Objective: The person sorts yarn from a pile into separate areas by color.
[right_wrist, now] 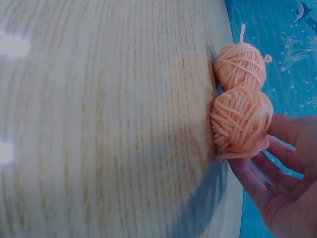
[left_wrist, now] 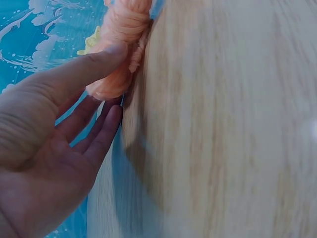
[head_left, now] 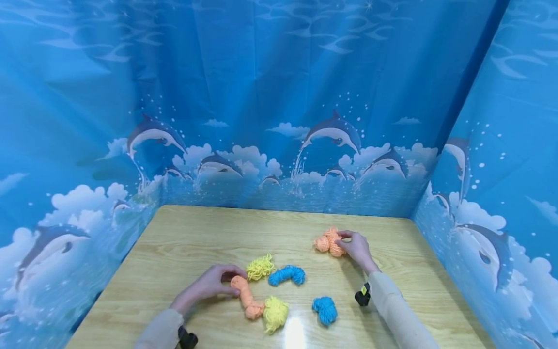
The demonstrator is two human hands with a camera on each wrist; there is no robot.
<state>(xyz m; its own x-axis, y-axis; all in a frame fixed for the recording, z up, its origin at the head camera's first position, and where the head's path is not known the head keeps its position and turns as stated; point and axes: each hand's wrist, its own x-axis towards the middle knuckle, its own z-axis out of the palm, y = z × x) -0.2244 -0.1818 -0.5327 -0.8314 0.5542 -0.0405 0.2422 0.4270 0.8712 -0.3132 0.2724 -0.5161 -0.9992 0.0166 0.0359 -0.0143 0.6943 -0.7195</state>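
Observation:
My left hand (head_left: 213, 282) holds the upper end of a long peach-coloured yarn skein (head_left: 245, 293) at the left middle of the table. In the left wrist view the thumb lies across that skein (left_wrist: 124, 29), with the other fingers beyond and below it. Farther off on the right, my right hand (head_left: 358, 249) grips a peach yarn ball (head_left: 337, 247) in a small cluster. The right wrist view shows the gripped ball (right_wrist: 241, 121) touching another peach ball (right_wrist: 241, 67) that has a loose yarn end; part of the fingers is hidden behind the nearer ball.
Between the hands on the wooden table (head_left: 196, 228) lie a loose yellow yarn bundle (head_left: 260, 267) and a twisted blue skein (head_left: 286, 275). Nearer stand a second yellow bundle (head_left: 275, 314) beside the peach skein and a blue bundle (head_left: 325, 310). A dolphin-printed curtain (head_left: 261, 97) borders the table.

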